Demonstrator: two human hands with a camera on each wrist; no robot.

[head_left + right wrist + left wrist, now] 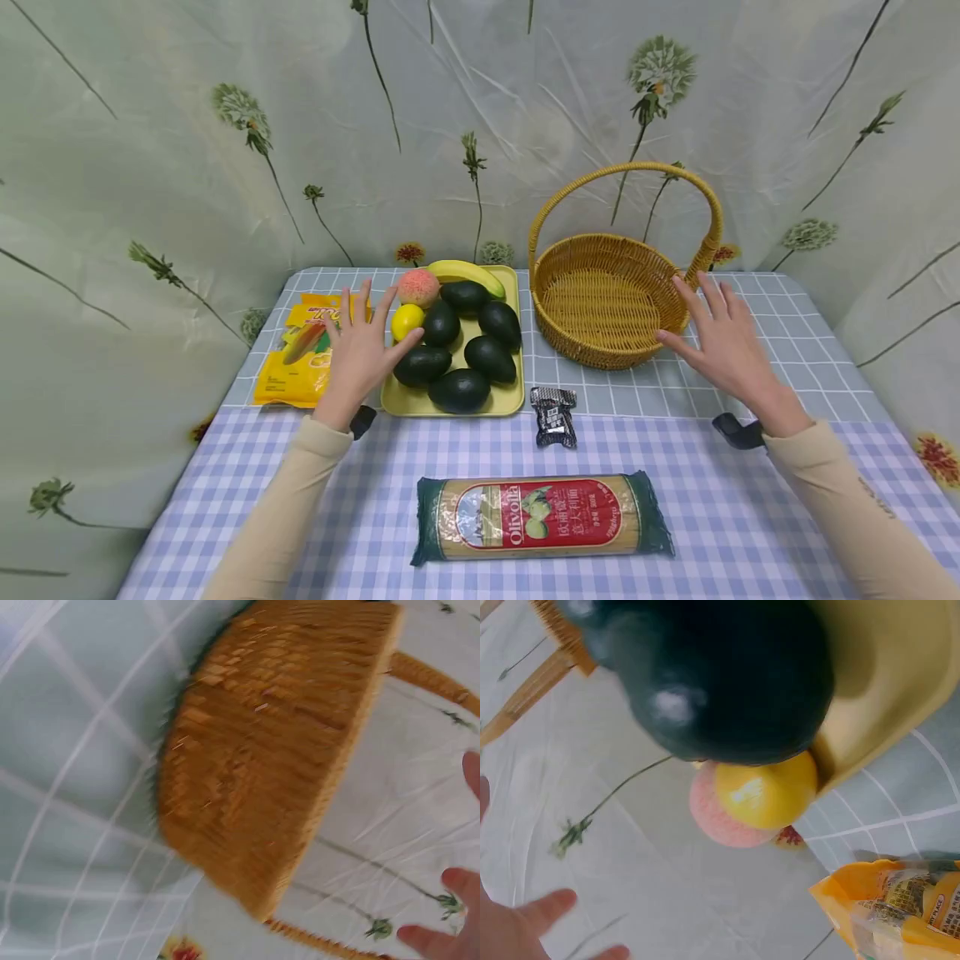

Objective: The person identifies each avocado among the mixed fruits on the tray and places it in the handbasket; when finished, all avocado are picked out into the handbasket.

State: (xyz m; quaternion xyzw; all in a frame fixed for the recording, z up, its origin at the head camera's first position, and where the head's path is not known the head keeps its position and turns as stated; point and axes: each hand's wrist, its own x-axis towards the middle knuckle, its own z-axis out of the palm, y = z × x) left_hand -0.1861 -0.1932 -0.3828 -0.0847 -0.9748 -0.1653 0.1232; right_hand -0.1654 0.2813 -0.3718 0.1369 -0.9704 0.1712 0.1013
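Note:
My left hand (358, 350), fingers spread, hovers between a yellow snack bag (288, 367) and a yellow tray (450, 407); it holds nothing. Several dark avocados (460, 392), a yellow lemon (407, 322), a pink peach (418, 287) and a banana (468, 273) lie on the tray. In the left wrist view an avocado (727, 682) looms close, with the lemon (769, 793) beyond it. My right hand (727, 346) is spread beside the wicker basket (577, 354), holding nothing. The basket's side (262, 750) fills the middle of the right wrist view.
A small black wrapped packet (555, 418) lies in front of the tray and basket. Nearer me is a pack of Olivoila spaghetti (542, 517), lying crosswise on the checked cloth (382, 517). Behind the table hangs a flowered curtain (465, 100). The basket's tall handle (626, 168) arches upward.

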